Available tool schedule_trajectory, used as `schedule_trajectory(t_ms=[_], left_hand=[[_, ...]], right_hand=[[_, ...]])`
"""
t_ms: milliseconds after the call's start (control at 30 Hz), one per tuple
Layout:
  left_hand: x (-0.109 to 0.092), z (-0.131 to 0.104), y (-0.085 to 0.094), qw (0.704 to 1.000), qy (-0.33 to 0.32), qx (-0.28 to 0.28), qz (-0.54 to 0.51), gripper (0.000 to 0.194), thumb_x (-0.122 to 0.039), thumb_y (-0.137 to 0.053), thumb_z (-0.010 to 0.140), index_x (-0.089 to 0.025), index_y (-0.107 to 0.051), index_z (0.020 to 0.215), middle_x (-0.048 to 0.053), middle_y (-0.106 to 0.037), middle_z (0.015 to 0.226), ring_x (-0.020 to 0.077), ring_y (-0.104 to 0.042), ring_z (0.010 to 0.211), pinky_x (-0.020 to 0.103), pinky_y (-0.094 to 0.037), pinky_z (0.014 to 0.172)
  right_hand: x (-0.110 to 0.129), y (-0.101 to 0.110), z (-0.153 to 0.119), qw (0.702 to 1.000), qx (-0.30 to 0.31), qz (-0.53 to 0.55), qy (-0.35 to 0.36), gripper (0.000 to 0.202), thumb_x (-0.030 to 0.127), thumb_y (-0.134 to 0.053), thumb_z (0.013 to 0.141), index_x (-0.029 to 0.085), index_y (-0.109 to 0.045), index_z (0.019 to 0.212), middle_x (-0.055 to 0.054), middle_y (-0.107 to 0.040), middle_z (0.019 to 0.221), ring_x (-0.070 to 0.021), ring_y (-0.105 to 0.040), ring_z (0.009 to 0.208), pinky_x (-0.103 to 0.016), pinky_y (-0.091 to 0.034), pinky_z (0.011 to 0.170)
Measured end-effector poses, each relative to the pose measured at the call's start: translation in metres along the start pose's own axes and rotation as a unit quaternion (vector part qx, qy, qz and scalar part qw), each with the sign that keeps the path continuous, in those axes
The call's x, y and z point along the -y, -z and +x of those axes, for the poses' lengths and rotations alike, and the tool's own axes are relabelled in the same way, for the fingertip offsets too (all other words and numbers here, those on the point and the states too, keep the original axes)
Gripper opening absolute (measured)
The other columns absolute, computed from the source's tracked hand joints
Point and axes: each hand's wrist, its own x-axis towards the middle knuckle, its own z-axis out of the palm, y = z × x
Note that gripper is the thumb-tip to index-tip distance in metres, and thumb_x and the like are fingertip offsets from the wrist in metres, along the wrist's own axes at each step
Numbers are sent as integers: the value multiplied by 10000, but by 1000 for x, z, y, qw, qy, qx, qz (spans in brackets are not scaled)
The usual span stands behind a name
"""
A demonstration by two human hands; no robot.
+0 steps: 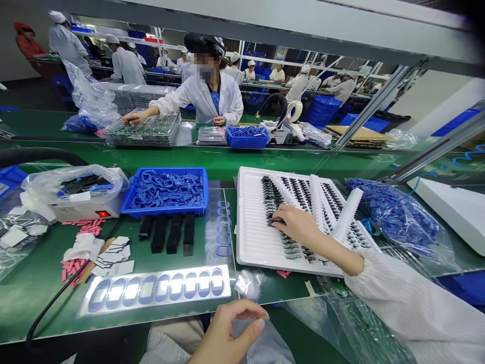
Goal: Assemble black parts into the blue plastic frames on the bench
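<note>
My right hand (pixel 299 225) reaches over a white ribbed tray (pixel 248 222). Its thumb and fingers are closed on a small black part (pixel 273 221) at the end of a slanting row. More rows of black parts (pixel 297 189) fill the tray, with white ribbed strips (pixel 346 215) lying between and over them. My left hand (pixel 229 331) hovers low, in front of the table edge. The fingers are loosely curled, a gap shows inside the thumb, and nothing is visible in it. A clear sheet of oval stickers (pixel 155 289) lies beyond it.
A blue bin (pixel 206 189) holds blue plastic clips; black blocks (pixel 159 235) stand before it. Pink pieces (pixel 70 270) and white cards (pixel 113 258) lie left. A bag of blue parts (pixel 397 217) lies right. Opposite, a co-worker (pixel 215 96) reaches to stacked trays (pixel 142 131).
</note>
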Motion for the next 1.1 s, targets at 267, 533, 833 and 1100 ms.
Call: schedule_trajectory(t_ms=[267,533,833,1100], left_hand=[[-20,50,3,970,-109,-56,-210,637,-646,-571,702,-189,-561,1147,117,-614,1165,225,-571,1063,348,-416,952],[-33,60,-14,934,82,45,-345,584,-688,-497,725,-117,-621,741,-104,-290,364,29,-183,330,159,-240,359],[-28,57,-7,883,100,-53,-455,469,-606,-597,721,-137,-600,732,-80,-397,450,32,-320,393,147,-395,419],[-49,55,-3,866,116,-95,-478,533,-594,-501,794,-92,-623,927,107,-656,887,152,-639,784,245,-545,726]], right_hand=[[46,62,-34,933,104,285,193,96,305,-657,783,225,-686,829,-12,-634,820,-145,-572,764,-238,-415,652],[26,39,-5,966,24,233,107,79,182,-611,774,192,-656,838,-15,-640,843,-143,-578,756,-231,-426,612],[-13,5,18,999,-7,-14,31,112,233,-576,820,186,-676,800,-56,-655,883,-226,-576,902,-263,-390,556],[33,71,-10,891,178,353,222,223,422,-653,772,208,-698,816,-29,-661,812,-152,-579,762,-258,-418,674]])
